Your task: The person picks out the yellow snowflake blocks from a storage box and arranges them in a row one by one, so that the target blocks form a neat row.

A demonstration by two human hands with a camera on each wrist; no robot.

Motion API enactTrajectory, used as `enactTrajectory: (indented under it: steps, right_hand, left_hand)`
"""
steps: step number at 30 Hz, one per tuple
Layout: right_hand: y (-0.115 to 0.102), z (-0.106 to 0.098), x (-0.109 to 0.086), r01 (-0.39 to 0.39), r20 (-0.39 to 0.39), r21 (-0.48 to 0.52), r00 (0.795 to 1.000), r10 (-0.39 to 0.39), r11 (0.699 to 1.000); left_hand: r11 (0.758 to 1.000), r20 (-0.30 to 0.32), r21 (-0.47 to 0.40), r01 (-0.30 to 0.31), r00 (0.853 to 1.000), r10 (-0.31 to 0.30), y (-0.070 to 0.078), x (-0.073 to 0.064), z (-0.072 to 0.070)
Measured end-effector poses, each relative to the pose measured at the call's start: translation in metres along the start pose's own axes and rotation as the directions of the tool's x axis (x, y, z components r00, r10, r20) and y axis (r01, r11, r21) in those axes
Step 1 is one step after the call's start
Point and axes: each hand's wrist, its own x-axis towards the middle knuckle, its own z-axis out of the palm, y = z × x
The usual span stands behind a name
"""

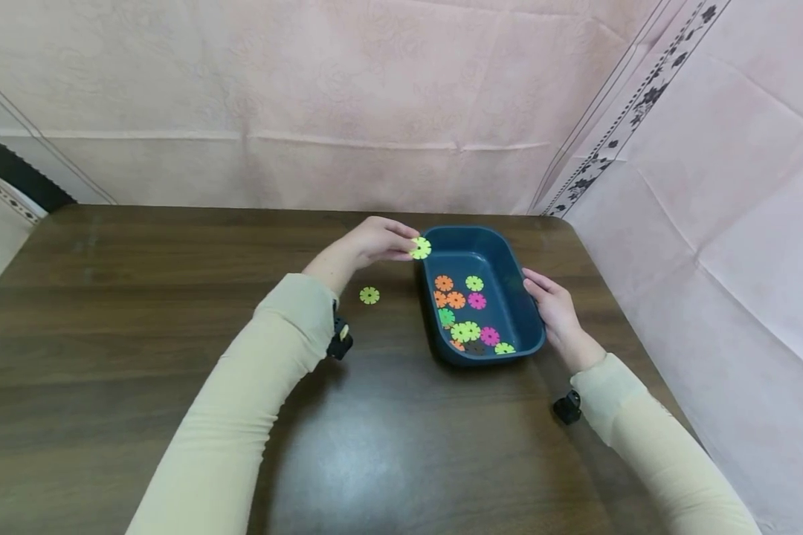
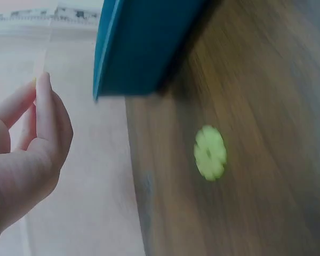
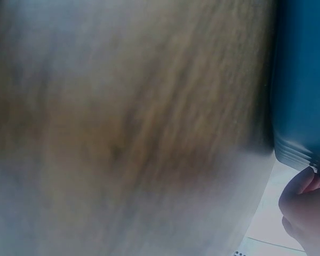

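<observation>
Brown wooden table (image 1: 174, 461): I see the left hand (image 1: 380, 239) pinching a yellow-green notched disc (image 1: 422, 248) at ten o'clock of the blue rectangular tub (image 1: 508, 279) (matching disc (image 1: 369, 296) outside, nine o'clock); the right hand (image 1: 554, 308) grips three o'clock.

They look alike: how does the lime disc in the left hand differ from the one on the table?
The held disc is pinched in the left hand; the loose disc lies flat on the table. The held disc is partly covered; the loose disc shows whole. Both are lime and notched.
</observation>
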Motion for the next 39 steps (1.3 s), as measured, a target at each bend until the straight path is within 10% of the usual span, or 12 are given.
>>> enactTrajectory:
  steps: [19, 39]
  right_hand:
    - [0.001, -0.002, 0.000, -0.001, -0.001, 0.008, 1.000, 0.001, 1.000]
    - [0.000, 0.000, 0.000, 0.015, 0.005, 0.012, 1.000, -0.016, 1.000]
  left_hand:
    - [0.994, 0.023, 0.045, 0.104, 0.994, -0.105, -0.046, -0.021, -0.068]
    - [0.967, 0.013, 0.197, 0.165, 0.985, -0.170, -0.073, -0.031, -0.089]
